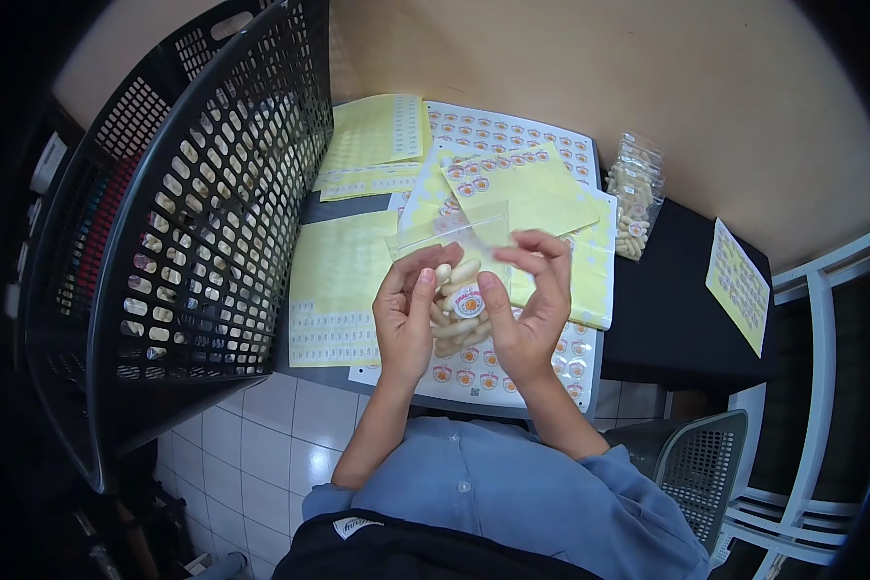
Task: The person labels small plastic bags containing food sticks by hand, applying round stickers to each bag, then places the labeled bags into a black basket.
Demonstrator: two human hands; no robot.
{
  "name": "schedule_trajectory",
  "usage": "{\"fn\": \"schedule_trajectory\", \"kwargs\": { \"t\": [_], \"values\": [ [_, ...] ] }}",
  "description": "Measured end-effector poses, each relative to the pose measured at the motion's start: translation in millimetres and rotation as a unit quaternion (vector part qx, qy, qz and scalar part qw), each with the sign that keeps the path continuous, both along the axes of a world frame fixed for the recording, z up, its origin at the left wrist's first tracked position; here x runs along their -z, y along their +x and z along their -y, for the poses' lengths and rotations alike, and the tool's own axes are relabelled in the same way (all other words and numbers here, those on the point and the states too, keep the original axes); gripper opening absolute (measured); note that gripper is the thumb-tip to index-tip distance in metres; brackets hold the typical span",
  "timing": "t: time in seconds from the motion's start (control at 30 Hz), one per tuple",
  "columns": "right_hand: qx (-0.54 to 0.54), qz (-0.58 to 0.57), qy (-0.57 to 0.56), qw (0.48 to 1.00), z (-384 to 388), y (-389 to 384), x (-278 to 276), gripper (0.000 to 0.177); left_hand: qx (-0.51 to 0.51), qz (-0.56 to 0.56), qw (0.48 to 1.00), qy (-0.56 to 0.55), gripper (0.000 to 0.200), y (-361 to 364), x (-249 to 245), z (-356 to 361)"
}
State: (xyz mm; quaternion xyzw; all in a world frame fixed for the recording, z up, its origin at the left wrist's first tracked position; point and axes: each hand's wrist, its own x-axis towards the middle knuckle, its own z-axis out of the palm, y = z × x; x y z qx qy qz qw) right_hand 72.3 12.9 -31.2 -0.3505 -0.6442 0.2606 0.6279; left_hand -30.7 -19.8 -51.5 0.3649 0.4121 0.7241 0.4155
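A clear zip-top plastic bag [451, 338] of pale, finger-shaped pieces is held up in front of me over the table. A round white sticker with a red and orange print [468, 302] sits on its front. My left hand [406, 314] grips the bag's left side, thumb in front and fingers curled around the edge. My right hand [532, 314] is at the right side, its thumb against the bag next to the sticker. The right index and middle fingers are raised near the upper right corner, slightly blurred; the other fingers are partly hidden. The bag's transparent top stands upright.
Sticker sheets [570, 362] and yellow backing sheets [333, 280] cover the table. A tall black perforated basket [213, 222] with filled bags stands at left. More filled bags [633, 198] lie at back right, near another yellow sheet [738, 287]. A grey basket [696, 474] stands below right.
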Motion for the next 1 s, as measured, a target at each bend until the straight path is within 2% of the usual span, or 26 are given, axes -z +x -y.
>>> {"fn": "schedule_trajectory", "kwargs": {
  "t": [0.07,0.2,0.37,0.57,0.8,1.0],
  "values": [
    [-0.041,0.078,-0.022,0.996,3.5,-0.3,-2.2,0.012,0.014,-0.025,1.0,0.002,0.022,-0.9,4.3,0.7],
    [-0.043,0.093,-0.039,0.994,3.8,-12.8,-0.9,0.008,0.028,0.006,0.999,0.022,0.027,1.6,3.6,4.9],
    [-0.041,0.092,-0.05,0.994,4.8,-17.1,2.0,0.008,0.024,0.012,1.0,-0.011,0.036,4.3,-0.6,8.2],
    [-0.007,0.082,-0.056,0.995,9.3,-24.2,2.9,0.007,0.001,-0.008,1.0,0.03,0.036,6.6,5.6,7.7],
    [0.015,0.081,-0.04,0.996,7.6,-25.7,3.7,0.005,0.012,0.006,1.0,0.022,0.038,7.7,2.1,9.6],
    [0.026,0.077,-0.036,0.996,5.0,-27.9,5.7,0.007,0.003,-0.034,0.999,0.026,0.037,7.0,10.3,7.3]
  ]
}}
